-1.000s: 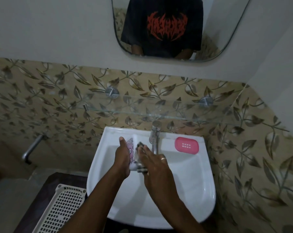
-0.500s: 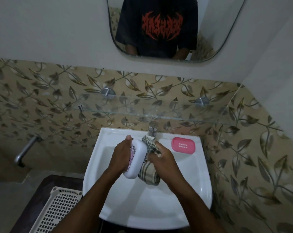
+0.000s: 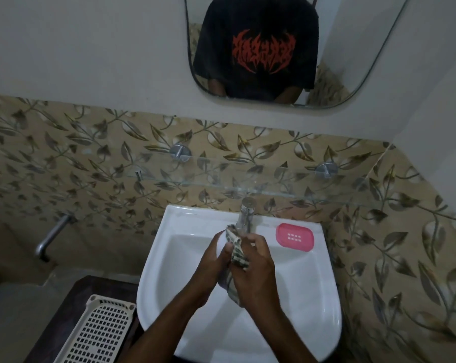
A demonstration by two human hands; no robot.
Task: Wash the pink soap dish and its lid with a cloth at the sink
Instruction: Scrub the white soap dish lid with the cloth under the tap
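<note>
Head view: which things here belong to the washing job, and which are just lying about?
In the job:
- pink plastic soap dish on the sink's rim
- checked cloth held between both hands
- left hand, right hand
- white ceramic sink
- chrome tap

Lying about:
- cream perforated plastic basket
- glass wall shelf
- wall mirror
- metal wall pipe
</note>
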